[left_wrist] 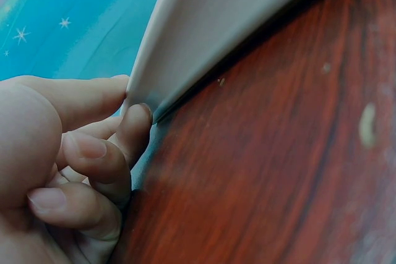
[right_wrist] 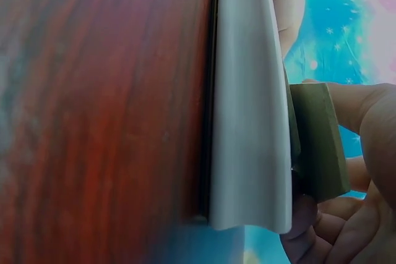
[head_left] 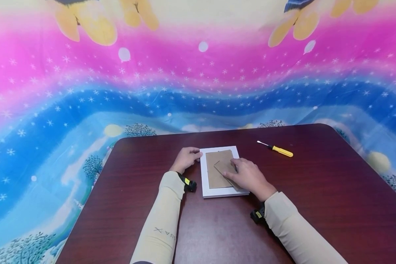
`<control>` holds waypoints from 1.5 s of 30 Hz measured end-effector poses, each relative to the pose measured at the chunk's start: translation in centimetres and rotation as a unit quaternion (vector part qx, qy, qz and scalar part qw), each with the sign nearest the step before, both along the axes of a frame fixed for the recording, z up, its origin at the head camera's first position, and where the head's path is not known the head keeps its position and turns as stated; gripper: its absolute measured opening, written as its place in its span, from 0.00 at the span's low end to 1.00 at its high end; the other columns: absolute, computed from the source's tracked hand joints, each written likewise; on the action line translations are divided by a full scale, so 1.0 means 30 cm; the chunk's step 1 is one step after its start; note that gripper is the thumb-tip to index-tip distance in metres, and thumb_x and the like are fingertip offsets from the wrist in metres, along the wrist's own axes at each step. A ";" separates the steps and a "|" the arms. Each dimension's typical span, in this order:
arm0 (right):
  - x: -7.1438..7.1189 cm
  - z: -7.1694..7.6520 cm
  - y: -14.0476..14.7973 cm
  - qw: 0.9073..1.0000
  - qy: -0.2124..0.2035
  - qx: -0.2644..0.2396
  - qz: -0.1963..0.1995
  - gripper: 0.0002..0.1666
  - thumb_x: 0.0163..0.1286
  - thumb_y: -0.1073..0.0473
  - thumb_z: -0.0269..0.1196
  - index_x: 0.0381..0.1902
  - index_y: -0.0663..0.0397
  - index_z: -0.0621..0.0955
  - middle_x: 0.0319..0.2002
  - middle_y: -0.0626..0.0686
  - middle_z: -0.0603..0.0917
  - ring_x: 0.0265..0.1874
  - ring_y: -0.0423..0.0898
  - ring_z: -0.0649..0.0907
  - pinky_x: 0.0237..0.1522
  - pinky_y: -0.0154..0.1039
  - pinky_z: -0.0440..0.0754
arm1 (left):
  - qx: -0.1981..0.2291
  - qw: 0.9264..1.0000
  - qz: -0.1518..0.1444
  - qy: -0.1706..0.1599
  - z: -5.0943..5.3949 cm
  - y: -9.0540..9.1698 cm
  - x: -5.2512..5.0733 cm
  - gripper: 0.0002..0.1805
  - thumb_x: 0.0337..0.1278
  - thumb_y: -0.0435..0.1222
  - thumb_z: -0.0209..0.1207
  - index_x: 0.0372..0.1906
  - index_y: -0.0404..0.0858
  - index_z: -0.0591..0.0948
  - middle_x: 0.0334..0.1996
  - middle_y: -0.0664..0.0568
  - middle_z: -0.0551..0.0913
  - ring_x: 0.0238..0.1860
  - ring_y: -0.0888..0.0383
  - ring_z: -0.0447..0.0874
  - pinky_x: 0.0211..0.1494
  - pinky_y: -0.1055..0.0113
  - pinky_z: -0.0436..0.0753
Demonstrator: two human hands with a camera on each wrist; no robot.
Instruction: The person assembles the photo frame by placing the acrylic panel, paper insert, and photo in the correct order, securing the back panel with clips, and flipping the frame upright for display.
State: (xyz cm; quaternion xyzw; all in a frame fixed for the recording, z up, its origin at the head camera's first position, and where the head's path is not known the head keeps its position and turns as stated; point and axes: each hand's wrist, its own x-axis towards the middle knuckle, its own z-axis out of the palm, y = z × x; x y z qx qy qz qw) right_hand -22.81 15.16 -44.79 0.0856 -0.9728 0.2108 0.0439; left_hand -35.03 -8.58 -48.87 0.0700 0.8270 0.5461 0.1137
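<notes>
Over a frame [head_left: 204, 172] the left hand [head_left: 186, 159] pinches, the right hand [head_left: 249, 177] clamps a brown board [right_wrist: 318, 140] between fingers.

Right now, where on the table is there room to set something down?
Bare table: a wide patch between the left sleeve and the table's left edge, another right of the right sleeve, nearer the camera than the yellow screwdriver. Crowded: the white frame, where the left hand grips its edge and the right hand holds the brown flap.
</notes>
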 end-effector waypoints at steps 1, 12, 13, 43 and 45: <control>0.001 0.001 0.001 1.000 0.002 -0.003 0.001 0.41 0.63 0.39 0.66 0.62 0.64 0.76 0.55 0.62 0.80 0.55 0.58 0.78 0.55 0.57 0.73 | 0.000 1.000 0.000 -0.001 0.001 0.000 0.001 0.19 0.65 0.42 0.61 0.56 0.37 0.81 0.32 0.48 0.84 0.30 0.53 0.79 0.31 0.63 0.77; 0.002 -0.002 0.006 1.000 -0.014 -0.012 0.004 0.40 0.64 0.40 0.66 0.65 0.61 0.74 0.53 0.59 0.82 0.45 0.51 0.82 0.48 0.52 0.79 | -0.004 1.000 0.003 0.004 -0.001 -0.005 0.003 0.20 0.65 0.42 0.61 0.58 0.36 0.80 0.33 0.48 0.84 0.31 0.53 0.80 0.33 0.63 0.78; 0.001 -0.002 0.005 1.000 -0.015 -0.013 0.003 0.40 0.64 0.41 0.66 0.65 0.60 0.74 0.53 0.59 0.82 0.45 0.51 0.82 0.48 0.52 0.79 | -0.004 1.000 0.003 0.004 -0.001 -0.005 0.003 0.20 0.65 0.42 0.61 0.58 0.36 0.80 0.33 0.48 0.84 0.31 0.53 0.80 0.33 0.62 0.78; 0.036 0.001 -0.003 0.998 0.009 0.054 0.044 0.39 0.50 0.37 0.74 0.54 0.56 0.82 0.44 0.51 0.79 0.38 0.48 0.81 0.41 0.48 0.80 | 0.013 1.000 0.017 -0.001 -0.004 0.008 0.005 0.18 0.65 0.39 0.61 0.56 0.35 0.80 0.26 0.46 0.83 0.19 0.57 0.73 0.25 0.65 0.73; 0.036 0.001 -0.003 0.997 0.021 0.059 0.050 0.37 0.50 0.38 0.74 0.52 0.55 0.83 0.41 0.51 0.79 0.35 0.48 0.81 0.39 0.47 0.80 | 0.016 1.000 0.018 0.000 -0.006 0.009 0.003 0.18 0.65 0.38 0.61 0.55 0.34 0.80 0.26 0.47 0.83 0.19 0.58 0.73 0.24 0.67 0.72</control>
